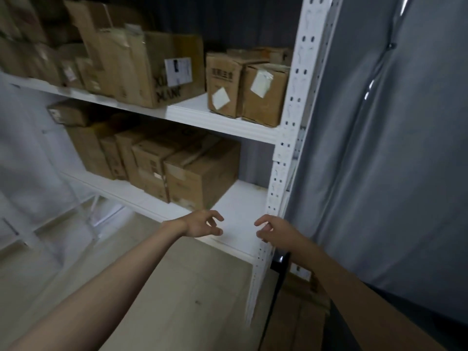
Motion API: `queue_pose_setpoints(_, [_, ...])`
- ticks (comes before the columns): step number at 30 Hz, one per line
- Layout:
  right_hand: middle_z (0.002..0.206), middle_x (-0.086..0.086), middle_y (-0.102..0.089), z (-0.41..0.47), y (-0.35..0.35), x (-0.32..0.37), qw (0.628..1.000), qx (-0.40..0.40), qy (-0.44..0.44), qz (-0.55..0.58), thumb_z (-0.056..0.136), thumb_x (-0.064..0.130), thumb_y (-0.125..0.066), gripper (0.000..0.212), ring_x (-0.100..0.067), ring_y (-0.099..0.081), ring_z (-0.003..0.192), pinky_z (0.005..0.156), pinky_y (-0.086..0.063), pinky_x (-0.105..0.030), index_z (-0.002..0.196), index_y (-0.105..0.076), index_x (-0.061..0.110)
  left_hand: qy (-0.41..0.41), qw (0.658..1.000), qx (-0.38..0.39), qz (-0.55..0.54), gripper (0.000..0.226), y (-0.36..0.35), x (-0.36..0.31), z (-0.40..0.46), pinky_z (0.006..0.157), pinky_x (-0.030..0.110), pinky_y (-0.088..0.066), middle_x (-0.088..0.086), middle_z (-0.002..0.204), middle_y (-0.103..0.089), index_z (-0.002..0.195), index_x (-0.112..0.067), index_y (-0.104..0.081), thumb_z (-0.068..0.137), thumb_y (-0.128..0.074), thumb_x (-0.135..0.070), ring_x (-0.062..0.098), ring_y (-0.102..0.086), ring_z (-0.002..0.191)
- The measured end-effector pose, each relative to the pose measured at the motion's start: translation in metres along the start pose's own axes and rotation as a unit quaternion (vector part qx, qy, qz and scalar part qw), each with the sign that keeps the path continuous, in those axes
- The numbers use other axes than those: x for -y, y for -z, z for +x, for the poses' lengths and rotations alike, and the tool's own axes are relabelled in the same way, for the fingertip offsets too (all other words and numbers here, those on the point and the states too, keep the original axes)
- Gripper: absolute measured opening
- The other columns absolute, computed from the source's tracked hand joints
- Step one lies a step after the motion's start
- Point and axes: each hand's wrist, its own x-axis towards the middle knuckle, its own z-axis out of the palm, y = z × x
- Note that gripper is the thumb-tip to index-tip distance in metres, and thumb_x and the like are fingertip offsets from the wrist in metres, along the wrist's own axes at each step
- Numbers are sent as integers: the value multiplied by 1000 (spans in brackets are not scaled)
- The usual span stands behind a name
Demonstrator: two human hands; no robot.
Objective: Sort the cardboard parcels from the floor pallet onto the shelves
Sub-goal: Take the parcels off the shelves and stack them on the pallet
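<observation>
A white metal shelf unit fills the view. Its lower shelf (240,198) carries a row of brown cardboard parcels; the nearest one (202,173) stands at the row's right end. The upper shelf (222,122) holds more parcels, among them two small boxes with white labels (245,89) at its right end. My left hand (200,224) and my right hand (276,230) hover side by side over the bare front right part of the lower shelf. Both have loosely curled fingers and hold nothing. The floor pallet is out of view.
The shelf's white perforated upright (283,153) stands just right of my right hand. A grey curtain (392,148) hangs to the right of it. More cardboard (301,312) lies on the floor at the shelf's foot. Pale floor (177,287) spreads below my arms.
</observation>
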Motion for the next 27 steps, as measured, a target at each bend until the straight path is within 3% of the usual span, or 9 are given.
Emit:
queue_pose_setpoints(7, [107, -5, -63, 55, -63, 91, 1000, -8, 15, -12, 99, 21, -61, 28, -19, -64, 96, 73, -49, -19, 126, -59, 18, 19, 999, -20, 18, 51, 78, 107, -16, 86, 21, -42, -7, 124, -58, 139, -30, -52, 93, -67, -48, 13, -59, 109])
queue_pose_setpoints(13, [118, -11, -66, 87, -120, 147, 999, -36, -16, 19, 99, 18, -60, 30, -27, -65, 106, 95, -54, -36, 128, -56, 15, 26, 999, -43, -6, 49, 123, 182, -18, 88, 22, -42, -6, 125, -59, 134, -31, -57, 90, -69, -50, 14, -59, 109])
queue_pose_setpoints(21, [110, -16, -70, 125, -143, 178, 995, -90, -33, 40, 97, 12, -59, 22, -34, -66, 105, 98, -54, -44, 119, -61, 9, 21, 994, -93, -52, 55, 148, 229, 6, 87, 25, -44, -3, 125, -57, 137, -26, -53, 90, -69, -50, 17, -59, 108])
queue_pose_setpoints(27, [117, -17, -68, 186, -137, 182, 987, -120, -66, 81, 100, 11, -53, 28, -34, -65, 102, 97, -54, -44, 128, -57, 11, 12, 990, -125, -68, 48, 164, 245, 51, 93, 27, -43, -5, 122, -58, 133, -22, -57, 91, -70, -43, 16, -59, 108])
